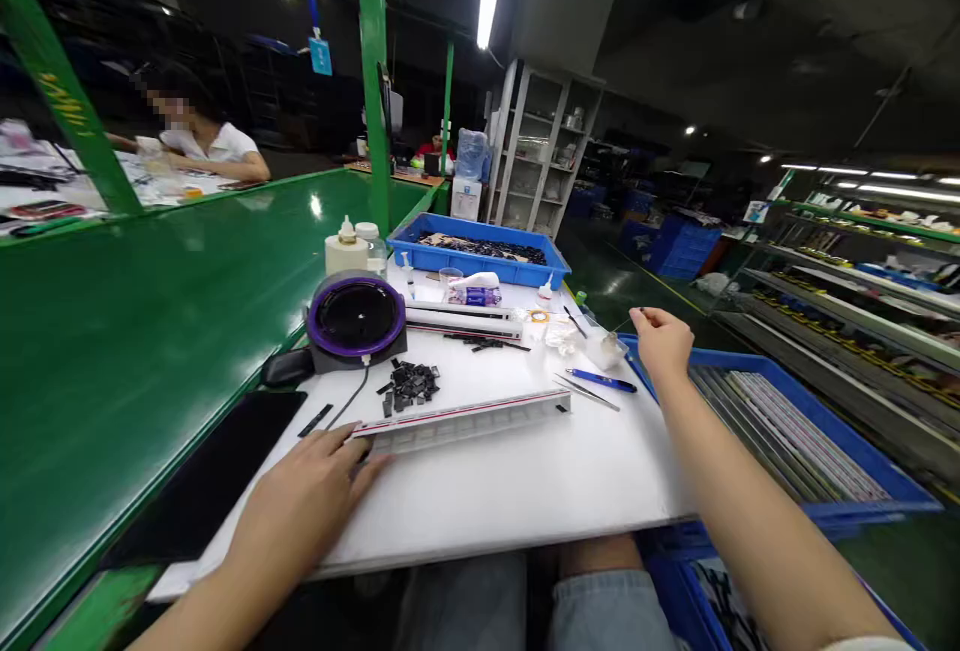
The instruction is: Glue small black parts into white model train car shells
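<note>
My left hand (311,481) grips the left end of a long whitish rail (465,423), its fingers behind and its thumb in front. A red line runs along the rail's top, and a small black piece sits near its right end. Raised over the table's right side, my right hand (661,339) is closed in a pinch on what looks like a thin stick (622,326). Below that stick is a small clear container (604,349). A pile of small black pieces (409,386) lies behind the rail. Tweezers (589,393) and a blue pen (601,380) lie to its right.
A round purple-rimmed device (357,316) stands at the left, bottles (346,251) behind it. More rails (465,319) lie farther back, before a blue tray (480,266) of black parts. A blue crate (772,361) of strips adjoins the right edge. Another person (214,141) sits far left.
</note>
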A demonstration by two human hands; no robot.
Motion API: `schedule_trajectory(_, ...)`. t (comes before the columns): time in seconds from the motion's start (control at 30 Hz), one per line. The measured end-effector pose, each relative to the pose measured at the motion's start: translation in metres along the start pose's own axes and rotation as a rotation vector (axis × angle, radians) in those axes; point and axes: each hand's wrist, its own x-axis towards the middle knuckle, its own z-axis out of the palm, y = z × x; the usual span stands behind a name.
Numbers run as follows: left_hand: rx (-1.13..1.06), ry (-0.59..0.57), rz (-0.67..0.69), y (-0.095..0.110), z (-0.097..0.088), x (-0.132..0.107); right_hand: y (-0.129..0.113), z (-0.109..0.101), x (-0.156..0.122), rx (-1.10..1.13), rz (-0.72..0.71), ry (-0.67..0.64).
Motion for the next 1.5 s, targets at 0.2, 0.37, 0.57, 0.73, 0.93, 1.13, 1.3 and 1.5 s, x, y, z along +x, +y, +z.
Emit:
schedule_trajectory(0.2,0.004,0.014,-0.001,0.001,0.000,0.003,0.000,0.009,-0.004,0.004,-0.016,-0.043)
schedule_trajectory(0.37,0.008,0.074,0.035,0.001,-0.002,0.004,0.003,0.010,0.004,-0.013,0.031,-0.023)
schedule_trajectory(0.57,0.000,0.065,0.049,-0.002,-0.001,0.003,0.012,0.016,0.001,-0.034,0.034,-0.241)
schedule_trajectory(0.73,-0.027,0.063,0.005,0.002,-0.005,0.006,-0.019,-0.011,-0.057,0.089,-0.181,-0.339)
schedule_trajectory(0.93,0.002,0.016,-0.045,0.012,-0.014,0.009,-0.054,-0.029,-0.133,0.022,-0.870,-0.808)
schedule_trajectory(1.13,-0.008,-0.071,-0.096,0.016,-0.025,0.011,-0.045,-0.003,-0.152,-0.076,-0.828,-0.760)
schedule_trajectory(1.3,0.002,-0.071,-0.150,0.022,-0.033,0.013,-0.045,0.008,-0.153,-0.064,-0.818,-0.719)
schedule_trajectory(1.5,0.032,-0.022,-0.168,0.022,-0.035,0.011,-0.048,0.007,-0.154,-0.023,-0.853,-0.657)
